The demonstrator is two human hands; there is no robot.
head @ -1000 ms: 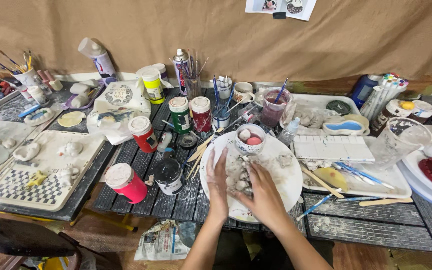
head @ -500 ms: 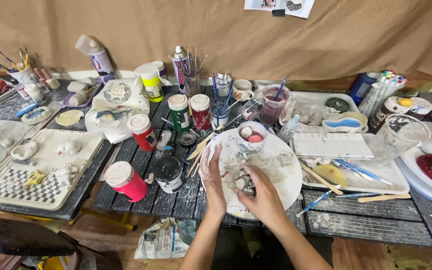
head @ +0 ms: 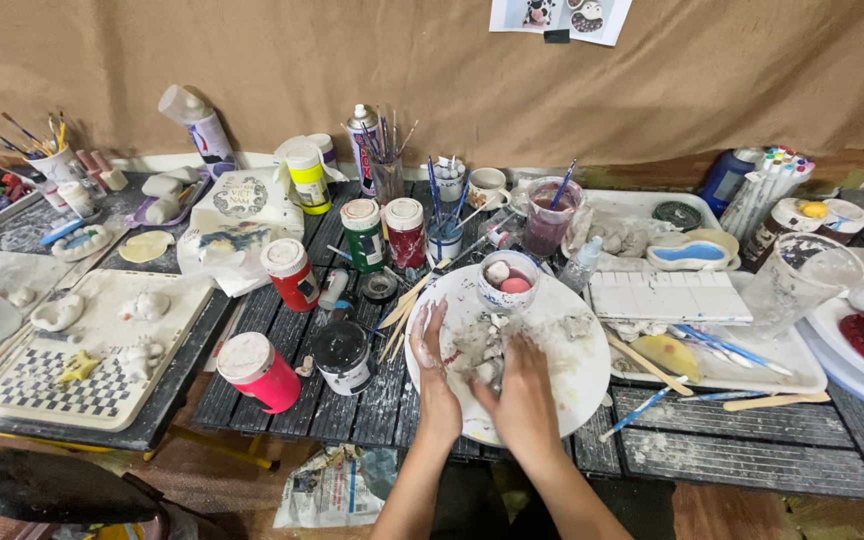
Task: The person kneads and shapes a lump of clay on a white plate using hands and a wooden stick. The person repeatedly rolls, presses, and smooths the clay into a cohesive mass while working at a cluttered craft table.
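Both of my hands rest on a round white plate (head: 577, 375) smeared with grey clay, at the near middle of the dark slatted table. My left hand (head: 434, 372) lies on the plate's left part with fingers stretched out and apart. Closed over a lump of grey clay (head: 485, 371), my right hand (head: 524, 388) sits at the plate's centre. A small bowl (head: 508, 279) with white and pink lumps stands on the plate's far edge.
Paint jars with red lids (head: 257, 370) and a dark jar (head: 343, 356) stand left of the plate. Wooden sticks (head: 404, 305), brushes, a purple water cup (head: 549, 215), a white tray (head: 752, 365) and a checkered board (head: 47, 385) with clay figures crowd the table.
My hands have drawn closer together over the plate's middle. The right hand has closed down onto the clay lump, and the view has tilted slightly.
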